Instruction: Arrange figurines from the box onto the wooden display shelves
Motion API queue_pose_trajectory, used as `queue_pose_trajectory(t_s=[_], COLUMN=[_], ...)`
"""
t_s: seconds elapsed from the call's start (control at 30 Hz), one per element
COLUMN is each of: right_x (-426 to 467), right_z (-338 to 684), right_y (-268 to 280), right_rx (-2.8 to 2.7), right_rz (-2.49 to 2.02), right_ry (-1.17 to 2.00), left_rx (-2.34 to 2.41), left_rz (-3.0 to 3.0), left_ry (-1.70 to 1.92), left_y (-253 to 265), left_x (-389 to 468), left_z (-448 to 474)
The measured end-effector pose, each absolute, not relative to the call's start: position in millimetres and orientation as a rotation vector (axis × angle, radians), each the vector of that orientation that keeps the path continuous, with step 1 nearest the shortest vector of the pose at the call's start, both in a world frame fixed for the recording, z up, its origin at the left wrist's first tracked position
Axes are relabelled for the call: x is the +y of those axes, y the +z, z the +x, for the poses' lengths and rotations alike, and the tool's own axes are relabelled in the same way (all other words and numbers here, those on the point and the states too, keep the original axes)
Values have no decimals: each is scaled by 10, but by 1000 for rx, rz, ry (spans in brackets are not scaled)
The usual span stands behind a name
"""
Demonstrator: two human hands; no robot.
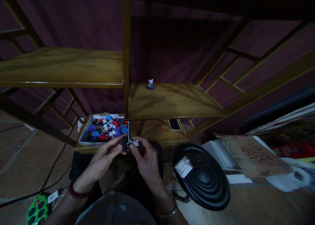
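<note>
A small figurine (135, 142) with a pale head and a dark round base lies sideways between my two hands, in front of the lower shelf. My left hand (108, 154) pinches the dark base between thumb and fingers. With thumb and fingers closed, my right hand (145, 156) grips the figurine's body near its head. A similar figurine (150, 83) with a dark base stands upright on the middle shelf (172, 100). Just beyond my left hand, a white box (85, 134) holds many small figurines and round red, blue, purple and dark bases.
A wooden post (126, 54) divides the shelves, with a higher shelf (61, 67) on the left. A black round stool (204, 182) carries a small box (183, 167). Cardboard (253, 154) lies at right; a green object (38, 208) and cables are on the floor at left.
</note>
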State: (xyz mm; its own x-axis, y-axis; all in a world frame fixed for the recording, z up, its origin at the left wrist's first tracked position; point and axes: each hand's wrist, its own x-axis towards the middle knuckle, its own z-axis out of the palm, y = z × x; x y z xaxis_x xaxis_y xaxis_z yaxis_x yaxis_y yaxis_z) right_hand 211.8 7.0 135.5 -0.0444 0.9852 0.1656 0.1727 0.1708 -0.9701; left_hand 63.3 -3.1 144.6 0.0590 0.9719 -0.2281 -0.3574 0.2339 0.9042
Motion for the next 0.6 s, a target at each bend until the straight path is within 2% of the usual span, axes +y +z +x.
queue_pose_trajectory(t_s=[0.6], right_x=[33], right_z=[2067], right_y=[1326], right_rx=[-1418], right_rz=[-1155], right_ry=[1008], left_rx=[1006], left_rz=[853], left_ry=[1122], left_y=[1368], left_x=[-41], left_z=[558])
